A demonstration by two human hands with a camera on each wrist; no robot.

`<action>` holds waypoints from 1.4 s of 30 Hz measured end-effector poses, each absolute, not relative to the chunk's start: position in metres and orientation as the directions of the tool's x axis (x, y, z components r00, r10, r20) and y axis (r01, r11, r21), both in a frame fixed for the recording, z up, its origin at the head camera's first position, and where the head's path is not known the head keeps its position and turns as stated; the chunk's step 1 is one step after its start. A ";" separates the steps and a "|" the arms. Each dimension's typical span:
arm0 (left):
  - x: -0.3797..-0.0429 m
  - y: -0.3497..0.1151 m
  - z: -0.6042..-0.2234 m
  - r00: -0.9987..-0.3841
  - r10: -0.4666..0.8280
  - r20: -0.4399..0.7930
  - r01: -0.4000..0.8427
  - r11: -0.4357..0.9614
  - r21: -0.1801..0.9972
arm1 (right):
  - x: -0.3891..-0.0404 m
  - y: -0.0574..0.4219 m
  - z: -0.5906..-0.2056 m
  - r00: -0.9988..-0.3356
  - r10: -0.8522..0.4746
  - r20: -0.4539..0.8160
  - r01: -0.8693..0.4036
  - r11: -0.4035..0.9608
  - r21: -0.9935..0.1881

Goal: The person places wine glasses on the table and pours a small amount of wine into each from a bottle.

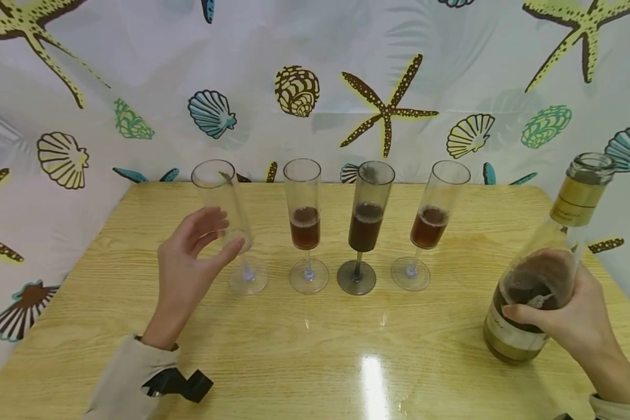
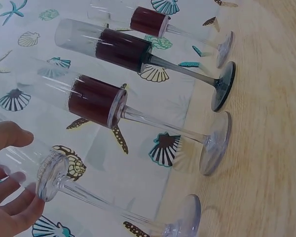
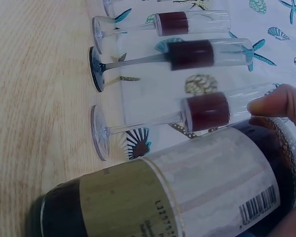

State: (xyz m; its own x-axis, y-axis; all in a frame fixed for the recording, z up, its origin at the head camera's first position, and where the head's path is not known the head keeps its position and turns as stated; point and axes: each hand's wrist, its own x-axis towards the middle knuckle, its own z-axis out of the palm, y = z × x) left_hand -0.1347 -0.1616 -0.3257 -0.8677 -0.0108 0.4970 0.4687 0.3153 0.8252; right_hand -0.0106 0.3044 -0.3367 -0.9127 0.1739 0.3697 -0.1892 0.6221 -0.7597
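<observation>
Four-finger side and thumb of my left hand (image 1: 194, 248) curve apart beside a clear champagne flute (image 1: 244, 213) with no drink in it; whether they touch the glass I cannot tell. In the left wrist view, the bowl of that flute (image 2: 39, 163) lies between thumb and fingers. My right hand (image 1: 583, 315) grips a clear wine bottle (image 1: 538, 280) round its middle. Dark red drink sits in the bottle, which has a gold neck band and no cork in its mouth. Whether its base touches the table cannot be told.
To the right of the empty flute stand a clear flute (image 1: 305, 227), a grey-tinted flute (image 1: 366, 227) and another clear flute (image 1: 429, 227), each partly filled with dark red drink. All are on a wooden table (image 1: 315, 332). Behind hangs a shell-patterned cloth (image 1: 262, 52).
</observation>
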 end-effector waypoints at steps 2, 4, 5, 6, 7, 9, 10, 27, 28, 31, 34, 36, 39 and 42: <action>-0.129 -0.160 -0.322 -0.862 0.003 0.507 0.483 0.313 0.818 | -0.010 0.305 -0.337 -0.913 0.172 0.370 -0.188 0.627 -0.756; -0.123 -0.157 -0.319 -0.855 0.022 0.519 0.499 0.312 0.809 | -0.010 0.305 -0.337 -0.912 0.171 0.372 -0.187 0.633 -0.751; -0.121 -0.156 -0.319 -0.850 0.034 0.525 0.509 0.306 0.804 | -0.010 0.305 -0.337 -0.912 0.171 0.373 -0.187 0.636 -0.748; -0.118 -0.154 -0.318 -0.845 0.045 0.533 0.520 0.304 0.798 | -0.009 0.305 -0.337 -0.911 0.171 0.374 -0.186 0.639 -0.747; -0.116 -0.152 -0.318 -0.838 0.057 0.543 0.534 0.300 0.791 | -0.009 0.305 -0.337 -0.911 0.174 0.373 -0.183 0.640 -0.746; -0.112 -0.148 -0.318 -0.818 0.085 0.568 0.565 0.294 0.770 | -0.009 0.305 -0.336 -0.911 0.182 0.369 -0.173 0.644 -0.745; -0.110 -0.145 -0.318 -0.807 0.098 0.582 0.583 0.289 0.759 | -0.009 0.305 -0.336 -0.912 0.184 0.367 -0.169 0.647 -0.744; -0.097 -0.111 -0.320 -0.705 0.318 0.633 0.707 0.245 0.664 | -0.012 0.301 -0.329 -0.907 0.163 0.388 -0.182 0.678 -0.712; -0.098 -0.109 -0.320 -0.704 0.328 0.630 0.707 0.245 0.663 | -0.012 0.301 -0.329 -0.907 0.164 0.387 -0.182 0.678 -0.713; -0.098 -0.104 -0.319 -0.700 0.355 0.620 0.709 0.240 0.663 | -0.012 0.301 -0.329 -0.908 0.164 0.385 -0.180 0.678 -0.713; -0.099 -0.099 -0.319 -0.695 0.380 0.610 0.712 0.246 0.658 | -0.012 0.300 -0.329 -0.908 0.175 0.380 -0.172 0.672 -0.720; -0.099 -0.097 -0.319 -0.694 0.394 0.603 0.712 0.252 0.655 | -0.011 0.300 -0.329 -0.906 0.174 0.386 -0.175 0.677 -0.715; -0.100 -0.094 -0.320 -0.695 0.409 0.592 0.711 0.261 0.654 | -0.011 0.301 -0.330 -0.901 0.167 0.400 -0.184 0.687 -0.703; -0.101 -0.092 -0.321 -0.695 0.417 0.585 0.709 0.269 0.651 | -0.012 0.302 -0.331 -0.900 0.158 0.407 -0.195 0.688 -0.699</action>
State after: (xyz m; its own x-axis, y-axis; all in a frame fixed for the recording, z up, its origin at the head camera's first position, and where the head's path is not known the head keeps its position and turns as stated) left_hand -0.1005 -0.0918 -0.3208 -0.6954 0.4173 0.5850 0.7094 0.2689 0.6515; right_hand -0.0117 0.3020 -0.3312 -0.8999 0.1579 0.4065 -0.1952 0.6879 -0.6991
